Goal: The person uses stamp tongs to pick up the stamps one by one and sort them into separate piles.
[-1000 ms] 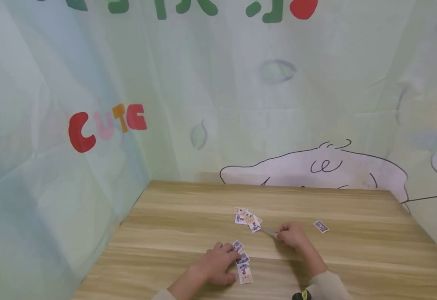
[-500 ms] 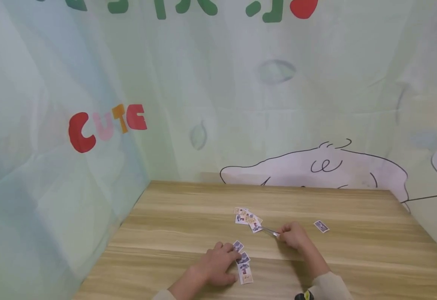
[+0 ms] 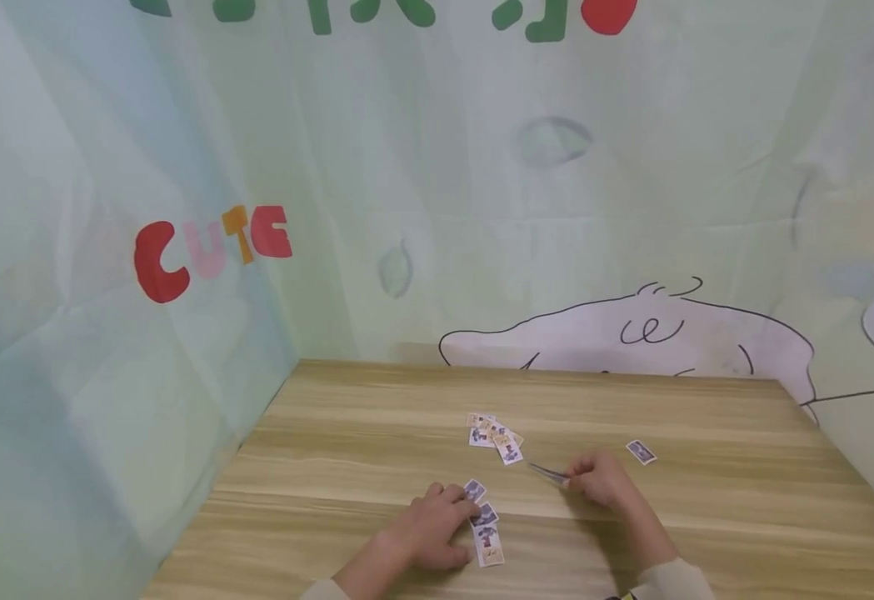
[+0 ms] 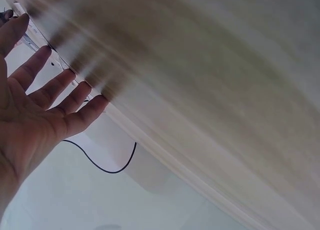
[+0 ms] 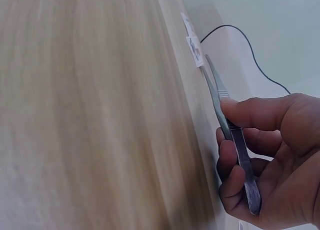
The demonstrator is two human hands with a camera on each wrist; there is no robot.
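The right hand (image 3: pixel 597 478) is pinching metal tweezers (image 5: pixel 220 107), their parted tips pointing just beside the overlapping card cluster (image 3: pixel 509 451). On the person's side of the cluster, the left hand (image 3: pixel 437 529), fingers spread, is touching a row of cards (image 3: pixel 490 546). Right of the cluster, a lone card (image 3: pixel 641 452) is lying. Beyond and left, backdrop lettering (image 3: pixel 153 262) is spelling "CUTE"; card print is appearing too small to read.
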